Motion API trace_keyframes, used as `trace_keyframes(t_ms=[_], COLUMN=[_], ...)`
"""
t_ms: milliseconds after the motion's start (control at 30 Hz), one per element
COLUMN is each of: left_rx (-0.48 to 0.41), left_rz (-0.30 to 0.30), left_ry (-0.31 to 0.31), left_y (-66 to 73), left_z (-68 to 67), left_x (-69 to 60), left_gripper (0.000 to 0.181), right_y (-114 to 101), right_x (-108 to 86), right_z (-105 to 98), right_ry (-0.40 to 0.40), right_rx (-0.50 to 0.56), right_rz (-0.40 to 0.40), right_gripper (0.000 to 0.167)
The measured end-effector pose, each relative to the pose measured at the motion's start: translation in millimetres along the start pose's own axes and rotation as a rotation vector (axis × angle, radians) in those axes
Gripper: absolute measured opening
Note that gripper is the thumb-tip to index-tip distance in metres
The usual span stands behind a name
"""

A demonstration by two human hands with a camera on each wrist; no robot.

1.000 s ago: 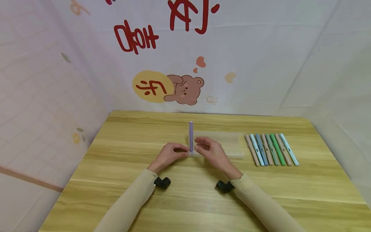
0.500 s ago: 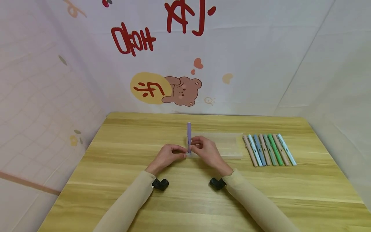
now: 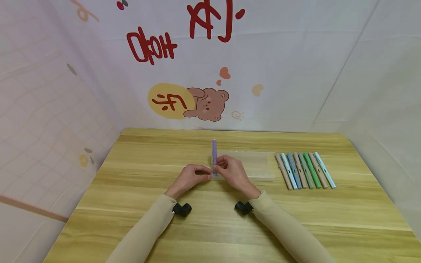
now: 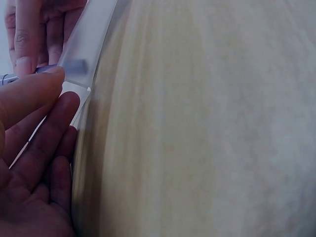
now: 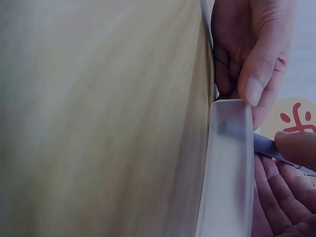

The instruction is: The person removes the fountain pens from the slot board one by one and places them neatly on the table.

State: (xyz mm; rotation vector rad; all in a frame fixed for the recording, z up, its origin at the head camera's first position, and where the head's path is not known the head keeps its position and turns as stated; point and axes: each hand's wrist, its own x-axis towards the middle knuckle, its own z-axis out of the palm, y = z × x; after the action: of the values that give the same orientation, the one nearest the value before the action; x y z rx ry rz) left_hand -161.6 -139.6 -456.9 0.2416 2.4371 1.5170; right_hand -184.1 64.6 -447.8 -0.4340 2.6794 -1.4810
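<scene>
A purple pen (image 3: 214,153) stands upright at the left end of a translucent plastic box (image 3: 260,166). My right hand (image 3: 232,173) pinches its lower part between thumb and fingers. In the right wrist view the pen's lower end (image 5: 229,129) shows blurred through the box's wall (image 5: 227,187). My left hand (image 3: 190,179) holds the box's left end, thumb at the near corner; the left thumb (image 5: 254,89) touches that corner in the right wrist view. In the left wrist view the pen (image 4: 44,69) passes behind the left thumb (image 4: 34,94).
Right of the box lies a row of several capped pens (image 3: 306,170) in brown, light blue, blue and green. The wooden table (image 3: 210,226) ends at the back against a printed white cloth (image 3: 279,73).
My right hand has moved left from beside the pen and now pinches it. The left hand stays at the box's end. The head view has shifted slightly.
</scene>
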Motion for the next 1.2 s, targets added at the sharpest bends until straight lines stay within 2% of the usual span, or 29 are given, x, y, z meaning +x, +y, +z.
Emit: trace_keyframes(t_ms=[300, 567, 800, 1200], left_rx=[0.002, 0.005, -0.019, 0.003], left_rz=[-0.024, -0.01, -0.015, -0.035], left_ry=[0.003, 0.007, 0.001, -0.001], left_y=[0.9, 1.0, -0.2, 2.4], left_z=[0.8, 0.5, 2.5, 2.3], left_x=[0.3, 0.0, -0.3, -1.4], left_gripper=[0.018, 0.019, 0.02, 0.019], right_y=[-3, -14, -25, -29], right_x=[-2.4, -3.5, -9.7, -22.1], right_z=[-3, -10, -23, -48], right_ry=[0.046, 0.093, 0.098, 0.091], right_rx=[0.048, 0.107, 0.144, 0.176], right_rz=[-0.025, -0.074, -0.087, -0.082], right_gripper=[0.017, 0.016, 0.02, 0.027])
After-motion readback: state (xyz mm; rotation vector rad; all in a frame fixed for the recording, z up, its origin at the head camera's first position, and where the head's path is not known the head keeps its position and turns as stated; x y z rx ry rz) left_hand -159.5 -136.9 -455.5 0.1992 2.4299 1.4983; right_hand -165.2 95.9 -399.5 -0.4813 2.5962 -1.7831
